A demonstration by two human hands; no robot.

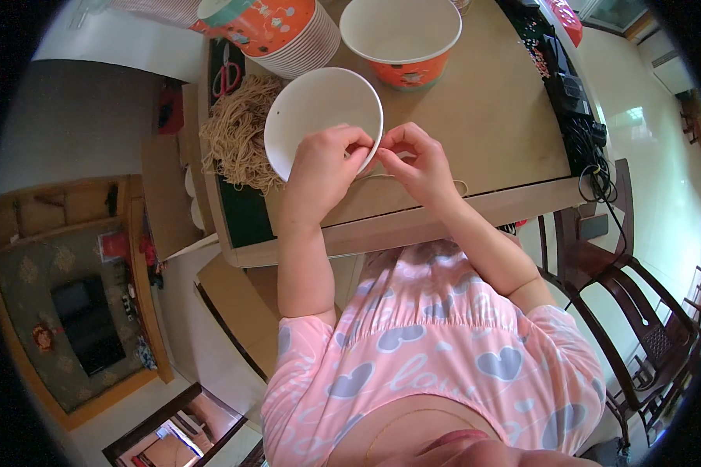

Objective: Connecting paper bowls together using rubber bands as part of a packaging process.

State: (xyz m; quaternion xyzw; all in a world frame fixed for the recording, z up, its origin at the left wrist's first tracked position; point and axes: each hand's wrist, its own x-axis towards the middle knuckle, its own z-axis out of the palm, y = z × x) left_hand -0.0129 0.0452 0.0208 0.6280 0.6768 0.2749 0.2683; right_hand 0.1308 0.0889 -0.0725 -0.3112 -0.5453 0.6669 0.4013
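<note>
A white-lined paper bucket [319,97] is tilted with its open mouth toward me. My left hand [327,163] is closed on its near right rim, the fingertips reaching inside the mouth. Just outside that rim, my right hand [420,159] is pinched, its fingertips almost meeting those of the left. A thin beige string [385,177] runs below the right hand and shows again beside the wrist; the pinched part is hidden by the fingers. A small dark spot, perhaps a hole, marks the bucket's inner left wall.
Loose beige strings [241,132] lie in a heap left of the bucket, with red-handled scissors [226,78] behind. A nested stack of orange paper buckets [300,47] and another upright bucket [401,58] stand farther back. Black cables [596,167] hang at the table's right edge, near a dark chair [600,241].
</note>
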